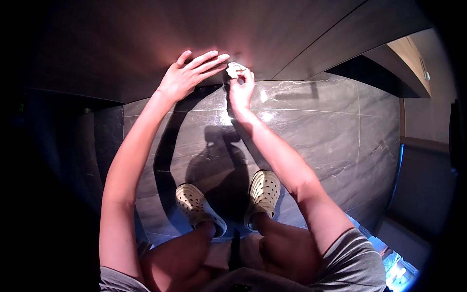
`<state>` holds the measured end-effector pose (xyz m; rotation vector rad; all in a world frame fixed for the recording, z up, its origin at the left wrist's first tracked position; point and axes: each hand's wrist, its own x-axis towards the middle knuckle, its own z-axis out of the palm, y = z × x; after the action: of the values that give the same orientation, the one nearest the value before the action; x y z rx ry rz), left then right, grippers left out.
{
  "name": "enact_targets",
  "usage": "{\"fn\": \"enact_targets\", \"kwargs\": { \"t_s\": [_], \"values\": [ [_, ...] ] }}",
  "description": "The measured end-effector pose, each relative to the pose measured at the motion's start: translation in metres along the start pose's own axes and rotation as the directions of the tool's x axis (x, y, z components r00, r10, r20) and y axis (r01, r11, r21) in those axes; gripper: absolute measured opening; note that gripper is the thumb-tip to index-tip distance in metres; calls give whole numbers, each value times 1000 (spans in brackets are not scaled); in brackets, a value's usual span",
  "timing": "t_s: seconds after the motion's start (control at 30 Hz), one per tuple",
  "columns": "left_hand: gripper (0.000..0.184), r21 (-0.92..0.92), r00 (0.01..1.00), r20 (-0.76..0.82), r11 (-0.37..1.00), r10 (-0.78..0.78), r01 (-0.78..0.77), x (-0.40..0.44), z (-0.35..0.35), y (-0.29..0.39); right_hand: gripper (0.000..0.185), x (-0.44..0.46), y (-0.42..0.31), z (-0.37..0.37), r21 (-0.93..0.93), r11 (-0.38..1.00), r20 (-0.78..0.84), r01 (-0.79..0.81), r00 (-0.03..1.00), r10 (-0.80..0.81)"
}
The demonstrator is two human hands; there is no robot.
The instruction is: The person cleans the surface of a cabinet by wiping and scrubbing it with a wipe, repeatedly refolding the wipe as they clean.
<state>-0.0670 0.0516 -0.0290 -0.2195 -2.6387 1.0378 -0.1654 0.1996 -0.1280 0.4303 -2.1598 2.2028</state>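
Observation:
A dark, smooth upright panel (121, 58) rises in front of me, from the floor to the top of the view. My left hand (190, 75) lies against it with the fingers spread and pointing right, holding nothing. Close to those fingertips, my right hand (242, 90) pinches a small crumpled white wipe or tissue (235, 69) between thumb and fingers. The wipe is at the panel's lower part, seemingly touching it. Whether it is paper or cloth I cannot tell.
Grey marble-look tiles (311, 131) cover the floor. My feet stand in beige clogs (265, 192) below the hands. A seam (316, 43) crosses the panel at right. Beyond it are a wooden cabinet edge (411, 61) and a dark panel (423, 180). Bright lit items (396, 265) show at lower right.

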Motion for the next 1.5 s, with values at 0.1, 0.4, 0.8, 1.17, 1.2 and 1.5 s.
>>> {"fn": "enact_targets", "kwargs": {
  "t_s": [0.1,0.4,0.8,1.17,1.2,1.5],
  "values": [
    [83,7,998,54,1000,-24,23,1,-10,-2,11,1,3,-3,10,1000,57,2,998,-3],
    [74,1,999,0,999,-45,45,1,-4,-1,11,47,4,-67,35,996,-91,-85,992,88],
    [72,1,998,-24,999,-52,52,1,-9,-3,12,-1,7,-2,60,998,65,31,997,-35],
    [78,-7,998,-36,999,-54,54,0,-10,-2,12,10,-15,-13,12,995,-67,97,993,-96],
    [78,-14,998,-41,998,-54,53,1,-10,-1,11,4,-15,-6,38,996,-36,76,997,-74],
    [84,7,991,-29,992,-129,129,-15,-22,-8,14,18,-30,-36,0,996,26,-84,996,84]
  ]
}}
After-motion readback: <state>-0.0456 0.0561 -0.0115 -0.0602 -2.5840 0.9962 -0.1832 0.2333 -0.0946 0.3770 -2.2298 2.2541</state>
